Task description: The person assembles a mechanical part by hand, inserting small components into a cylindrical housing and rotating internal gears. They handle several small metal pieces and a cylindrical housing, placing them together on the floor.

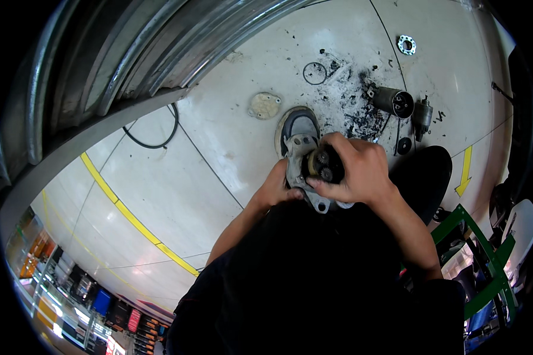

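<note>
A grey cast-metal housing (294, 158) with bolt-hole lugs is held over my lap, above my shoe. My left hand (276, 184) is closed round its left side, thumb along the lower edge. My right hand (361, 170) curls over a dark round gear assembly (322, 164) at the housing's right, fingers on top and thumb below. Small toothed gears show in its open face. The parts look like pieces of a starter motor. Whether the gear assembly sits inside the housing or only against it, I cannot tell. My fingertips behind the housing are hidden.
On the pale floor ahead lie a metal motor casing (391, 102), a smaller cylinder (422, 115), a metal ring (406, 45), a thin ring (314, 73) and a round cover plate (265, 105), among dark debris. A ribbed metal shutter (118, 65) stands left; a green frame (485, 260) stands right.
</note>
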The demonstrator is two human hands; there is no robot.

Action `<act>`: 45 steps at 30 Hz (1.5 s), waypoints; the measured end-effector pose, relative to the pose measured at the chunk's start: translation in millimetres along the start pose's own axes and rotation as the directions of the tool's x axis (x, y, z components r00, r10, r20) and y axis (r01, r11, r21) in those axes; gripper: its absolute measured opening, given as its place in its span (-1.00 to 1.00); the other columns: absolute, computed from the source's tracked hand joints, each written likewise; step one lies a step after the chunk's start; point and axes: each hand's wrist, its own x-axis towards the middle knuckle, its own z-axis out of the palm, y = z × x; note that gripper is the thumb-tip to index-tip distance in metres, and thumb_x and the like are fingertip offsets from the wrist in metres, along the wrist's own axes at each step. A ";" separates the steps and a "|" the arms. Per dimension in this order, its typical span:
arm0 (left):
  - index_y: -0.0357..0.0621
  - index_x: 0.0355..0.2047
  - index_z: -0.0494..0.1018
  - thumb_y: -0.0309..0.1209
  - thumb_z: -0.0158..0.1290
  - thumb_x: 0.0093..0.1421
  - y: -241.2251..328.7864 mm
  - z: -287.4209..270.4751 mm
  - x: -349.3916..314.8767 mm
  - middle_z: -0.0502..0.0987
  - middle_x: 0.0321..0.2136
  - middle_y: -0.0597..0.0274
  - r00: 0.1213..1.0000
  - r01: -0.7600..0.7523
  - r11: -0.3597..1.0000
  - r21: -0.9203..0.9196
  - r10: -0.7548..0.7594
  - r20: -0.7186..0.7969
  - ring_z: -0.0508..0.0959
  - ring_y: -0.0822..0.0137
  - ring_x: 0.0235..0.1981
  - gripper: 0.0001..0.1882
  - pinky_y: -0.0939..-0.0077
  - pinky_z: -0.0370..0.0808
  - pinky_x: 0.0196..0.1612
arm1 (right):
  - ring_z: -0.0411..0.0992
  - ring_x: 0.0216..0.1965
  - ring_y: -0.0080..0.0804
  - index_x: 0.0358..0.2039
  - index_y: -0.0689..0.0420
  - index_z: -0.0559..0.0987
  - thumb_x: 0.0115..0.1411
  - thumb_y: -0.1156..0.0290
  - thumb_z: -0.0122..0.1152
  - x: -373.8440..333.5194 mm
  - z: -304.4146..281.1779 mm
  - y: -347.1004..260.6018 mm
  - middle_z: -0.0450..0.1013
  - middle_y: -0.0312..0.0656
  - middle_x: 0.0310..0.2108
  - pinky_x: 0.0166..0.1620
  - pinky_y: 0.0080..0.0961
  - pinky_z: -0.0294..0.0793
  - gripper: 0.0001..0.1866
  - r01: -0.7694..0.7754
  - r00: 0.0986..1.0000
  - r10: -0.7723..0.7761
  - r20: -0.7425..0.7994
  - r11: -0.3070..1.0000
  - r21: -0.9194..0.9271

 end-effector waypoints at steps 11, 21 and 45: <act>-0.26 0.20 0.13 0.34 -0.12 0.05 -24.8 -9.0 9.8 0.44 -0.08 -0.06 0.995 -0.013 0.796 -0.605 -0.049 -0.086 0.51 0.12 -0.33 -0.02 0.30 0.47 -0.35 | 0.51 -0.53 -0.04 -0.06 0.17 0.45 0.31 -0.04 -0.06 36.3 -40.1 12.5 0.44 0.01 -0.63 -0.38 -0.26 0.44 -0.49 -0.333 0.938 0.345 -0.007 0.909 0.249; -0.34 -0.04 0.28 0.67 -0.19 -0.33 -4.1 -6.8 11.1 0.41 -0.47 0.06 0.936 0.121 0.594 -0.796 -0.335 -0.107 0.21 0.46 -0.76 0.25 0.63 0.09 -0.74 | 0.45 -0.52 -0.12 -0.16 0.21 0.52 0.21 0.16 0.17 -39.6 -62.1 106.3 0.44 0.01 -0.60 -0.36 -0.26 0.39 -0.63 -0.643 0.763 0.646 0.031 0.763 -0.069; -0.10 0.02 0.37 0.45 -0.41 0.10 -10.3 0.5 24.5 0.53 -0.26 0.14 0.878 0.355 0.731 -0.583 -0.475 -0.061 0.43 0.29 -0.55 -0.09 0.54 0.24 -0.60 | 0.47 -0.06 -0.39 0.16 0.34 0.29 0.00 0.55 0.37 22.6 21.8 20.1 0.52 -0.03 -0.10 0.02 -0.49 0.43 -0.30 -0.333 0.862 0.445 0.243 0.136 0.933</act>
